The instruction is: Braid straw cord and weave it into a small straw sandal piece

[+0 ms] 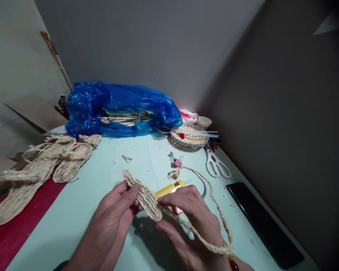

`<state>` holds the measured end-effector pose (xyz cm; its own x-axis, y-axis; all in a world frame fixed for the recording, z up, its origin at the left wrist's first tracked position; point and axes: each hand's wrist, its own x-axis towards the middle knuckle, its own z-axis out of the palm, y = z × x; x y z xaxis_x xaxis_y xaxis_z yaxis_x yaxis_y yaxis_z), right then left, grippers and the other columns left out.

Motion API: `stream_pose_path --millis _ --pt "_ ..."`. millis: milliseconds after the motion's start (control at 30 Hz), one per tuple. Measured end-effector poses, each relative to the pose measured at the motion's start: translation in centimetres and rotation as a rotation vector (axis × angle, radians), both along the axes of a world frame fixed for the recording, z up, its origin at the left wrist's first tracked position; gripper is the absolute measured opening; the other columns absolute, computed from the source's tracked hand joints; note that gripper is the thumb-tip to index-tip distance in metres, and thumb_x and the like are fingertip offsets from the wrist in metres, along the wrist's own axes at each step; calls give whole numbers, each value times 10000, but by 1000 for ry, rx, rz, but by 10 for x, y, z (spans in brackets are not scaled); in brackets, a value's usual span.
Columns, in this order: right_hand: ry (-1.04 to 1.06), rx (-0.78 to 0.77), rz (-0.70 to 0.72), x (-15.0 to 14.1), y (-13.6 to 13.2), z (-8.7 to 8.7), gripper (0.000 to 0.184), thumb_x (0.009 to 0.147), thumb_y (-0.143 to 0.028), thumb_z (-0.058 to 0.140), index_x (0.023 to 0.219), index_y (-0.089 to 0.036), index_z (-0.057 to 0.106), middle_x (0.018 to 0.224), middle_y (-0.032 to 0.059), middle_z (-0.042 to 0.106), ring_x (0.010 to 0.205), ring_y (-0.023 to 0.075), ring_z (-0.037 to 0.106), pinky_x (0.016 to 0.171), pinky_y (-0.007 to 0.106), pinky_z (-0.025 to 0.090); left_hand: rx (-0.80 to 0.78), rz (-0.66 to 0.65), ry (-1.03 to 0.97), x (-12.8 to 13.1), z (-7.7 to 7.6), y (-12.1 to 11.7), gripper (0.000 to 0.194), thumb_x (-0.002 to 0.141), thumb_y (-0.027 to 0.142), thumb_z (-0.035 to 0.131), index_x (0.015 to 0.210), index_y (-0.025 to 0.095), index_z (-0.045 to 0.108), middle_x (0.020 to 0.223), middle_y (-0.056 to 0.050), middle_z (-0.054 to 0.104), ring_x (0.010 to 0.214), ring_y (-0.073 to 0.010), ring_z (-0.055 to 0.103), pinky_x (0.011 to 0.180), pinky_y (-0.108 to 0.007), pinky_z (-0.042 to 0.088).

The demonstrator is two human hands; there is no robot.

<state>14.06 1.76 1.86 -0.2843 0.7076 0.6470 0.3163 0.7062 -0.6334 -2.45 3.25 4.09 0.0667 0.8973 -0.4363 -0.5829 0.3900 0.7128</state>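
Observation:
A small sole of coiled straw braid [147, 197] is pinched in my left hand [113, 212], thumb on top and fingers underneath. At the sole's lower end, the thumb and index finger of my right hand [196, 218] close around its edge, where the loose braid [214, 190] leaves it. That braid passes across my right hand and loops back up the table to a pink binder clip [177, 163] at its far end. A yellow glue gun [169, 189] lies behind my right hand, which partly hides it.
Finished straw slippers [39, 169] lie on the left. At the back are a blue plastic bag [124, 96] of straw, a woven basket [190, 141] with glue sticks, and a paper cup [205, 122]. White-handled scissors [217, 165] and a black phone-like slab [262, 224] line the right edge.

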Motion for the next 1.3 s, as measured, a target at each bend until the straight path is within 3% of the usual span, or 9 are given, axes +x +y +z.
stream_pose_path --millis 267,400,467,567,667,833,933,1067,1300 --pt "178 -86 -67 -2 0 -5 476 825 -61 696 1194 -310 528 978 32 673 869 220 608 721 367 534 68 -8 -69 1 -1 -2 87 759 216 805 787 206 724 718 27 670 676 -132 595 633 -211 525" --pt "235 -30 -18 4 1 -2 513 808 -34 687 1209 -316 534 1001 39 695 866 227 610 742 406 536 -33 -43 -213 -3 -6 -1 55 824 251 747 814 198 736 817 -9 705 776 -147 639 716 -245 556" --pt "253 -32 11 9 2 1 523 799 -24 689 1210 -306 530 1012 42 701 881 231 622 769 425 541 -68 -62 -209 -8 -6 1 137 848 315 717 868 183 749 858 -40 706 842 -181 656 759 -286 566" --pt "313 -115 38 16 1 7 478 798 -34 703 1165 -289 536 1002 36 685 906 220 651 797 406 557 -21 -27 -73 -20 0 6 238 811 375 742 952 184 749 948 -51 698 918 -198 638 779 -274 554" --pt "407 -232 122 20 1 14 421 815 -64 718 1122 -280 529 984 22 678 873 179 687 751 325 585 169 10 244 -28 10 8 245 725 348 816 934 235 756 958 -16 714 904 -184 606 718 -206 514" --pt "424 -348 273 25 4 16 370 822 -134 757 1083 -248 521 968 38 689 894 186 723 738 306 609 433 -222 670 -23 23 3 206 740 424 756 756 221 786 769 -58 738 788 -234 623 672 -238 461" --pt "404 -382 306 29 6 14 419 792 -100 775 1090 -238 516 950 32 678 876 181 716 749 316 598 515 -365 725 -19 23 0 199 770 411 715 719 231 784 732 -55 742 737 -240 651 671 -253 455" --pt "419 -411 338 30 7 15 440 781 -40 760 1090 -238 517 968 30 678 880 168 697 747 310 589 523 -444 762 -19 20 0 186 780 403 702 718 247 780 716 -34 746 712 -231 666 653 -240 448" --pt "426 -430 351 31 8 16 457 783 -7 733 1101 -241 505 983 29 686 869 158 697 741 298 590 370 -379 800 -16 15 -3 172 682 447 790 687 275 797 707 -12 741 681 -196 641 620 -206 456"
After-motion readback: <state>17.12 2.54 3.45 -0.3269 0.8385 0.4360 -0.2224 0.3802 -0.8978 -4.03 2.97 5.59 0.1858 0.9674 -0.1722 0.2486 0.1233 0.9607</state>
